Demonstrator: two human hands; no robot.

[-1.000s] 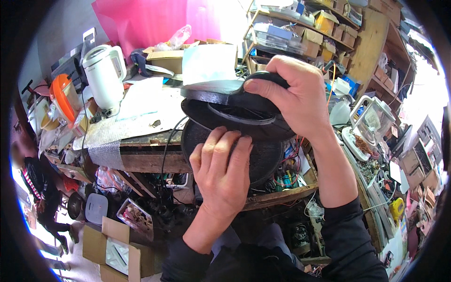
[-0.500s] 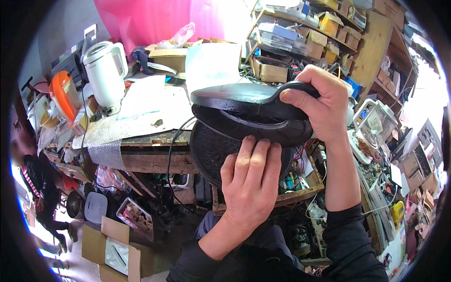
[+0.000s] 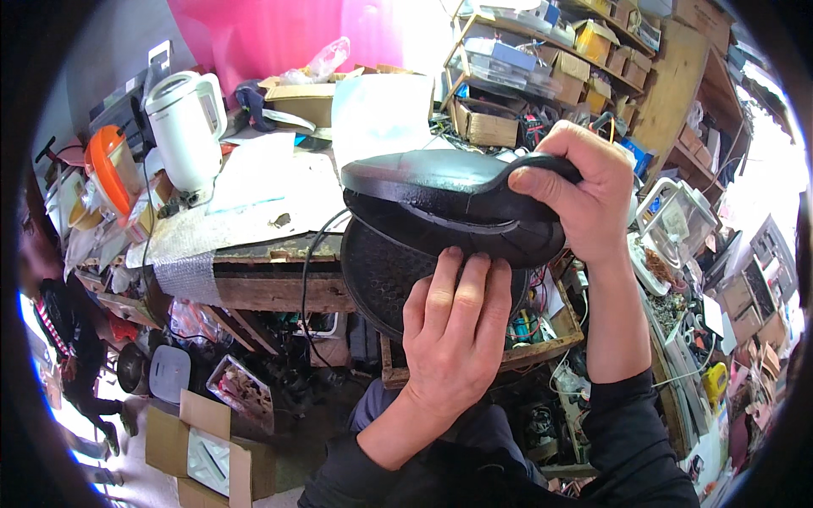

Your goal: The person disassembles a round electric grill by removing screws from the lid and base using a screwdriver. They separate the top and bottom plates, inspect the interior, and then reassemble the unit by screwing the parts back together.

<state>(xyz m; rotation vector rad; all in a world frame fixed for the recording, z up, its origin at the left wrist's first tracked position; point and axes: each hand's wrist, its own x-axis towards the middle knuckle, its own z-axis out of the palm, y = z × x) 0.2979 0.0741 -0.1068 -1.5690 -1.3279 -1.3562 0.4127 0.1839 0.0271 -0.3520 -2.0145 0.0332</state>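
Observation:
A black round electric griddle is held up before me, its parts spread apart. My right hand [image 3: 589, 182] is closed round the handle of its glossy upper lid [image 3: 406, 173], thumb on top. Below the lid hangs a thinner dark inner disc [image 3: 398, 222], a gap showing between the two. My left hand [image 3: 453, 330] has its fingers stretched out, their tips against the disc's lower edge; its thumb is hidden. Beneath them lies the griddle's round base plate [image 3: 381, 279], with a textured dark surface, partly covered by my left hand.
A white jug-shaped appliance [image 3: 182, 131] and an orange-lidded container [image 3: 110, 165] stand on the left of the workbench [image 3: 284, 288]. A black cord [image 3: 306, 296] hangs over its edge. An open cardboard box [image 3: 207, 415] sits on the floor. Another person [image 3: 68, 356] is at far left.
The lid and inner disc have shifted and tilted slightly, and my right hand has moved a little to the right with the handle. My left fingertips stay against the disc, slightly lower.

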